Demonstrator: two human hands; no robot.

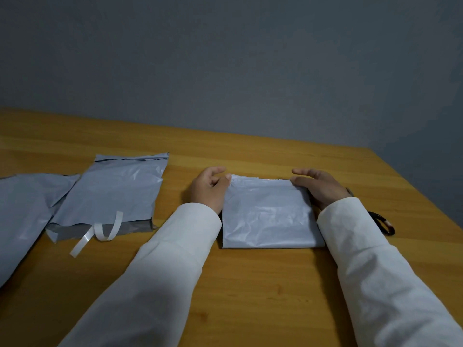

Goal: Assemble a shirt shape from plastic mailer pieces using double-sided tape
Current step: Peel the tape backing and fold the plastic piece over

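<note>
1. Large mailer piece (22, 216) and taped mailer (112, 194) lie left on the worktop (250, 284); thin, limp, slippery film.
2. Left hand (209, 187) pinches the folded mailer (268, 214) at its far corner.
3. Right hand (319, 187) grips the opposite corner; edges seem the best hold.

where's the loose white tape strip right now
In the head view, the white tape strip lies left of the left sleeve, curling off the near edge of the middle mailer piece onto the table.
</note>
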